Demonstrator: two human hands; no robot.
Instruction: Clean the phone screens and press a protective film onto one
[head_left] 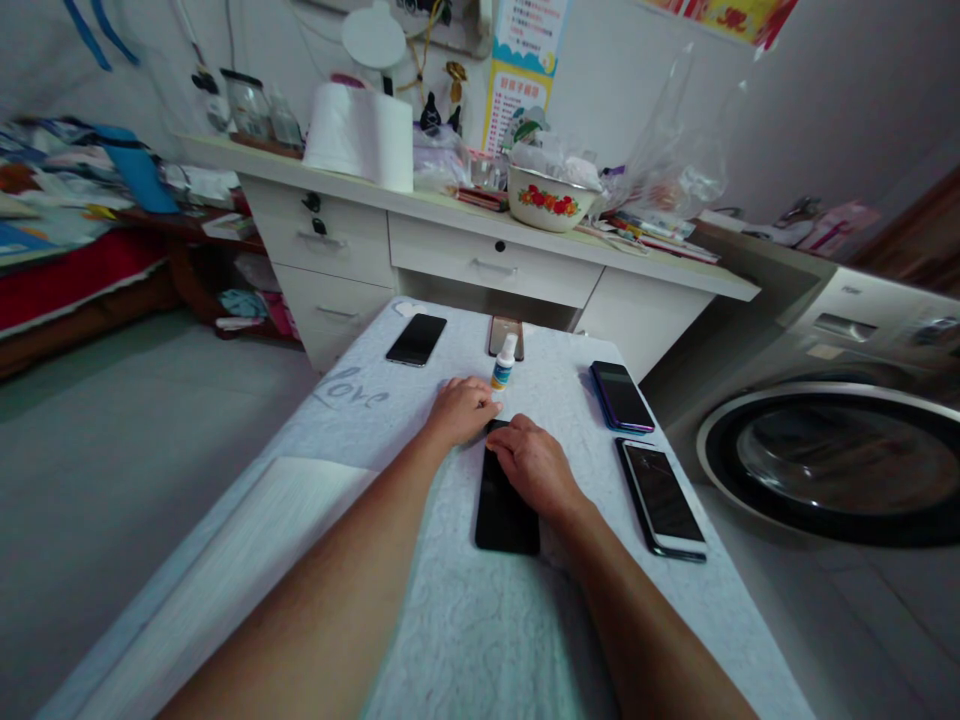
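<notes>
"What carries it all?"

"A cloth-covered counter (457, 630), its far end close to the white drawer unit (427, 240). A washing machine (877, 320) stands off to the right, while a paper roll (360, 135) and a flowered bowl (544, 212) sit up on the drawer unit."

"And the person's hands?"

"The right hand (532, 465) rests with bent fingers over the upper end of the black phone (508, 515); perhaps it steadies it. The left hand (459, 410) is loosely curled, palm down, just beside that end. Whether either one grips something small, nobody could tell from here."

"Why lay the black phone there?"

"Probably so both hands reach it easily; it lies flat, lengthwise before the person. The others seem put aside for the same reason: a dark phone (418, 340) at the far left, a purple-edged phone (624, 398) and a white-fronted phone (666, 500) along the right."

"Anything in the way?"

"The right hand hides part of the black phone. A small bottle (502, 372) stands upright by the left fingertips, partly covering a brown phone (516, 332); being upright, it could be knocked over."
</notes>
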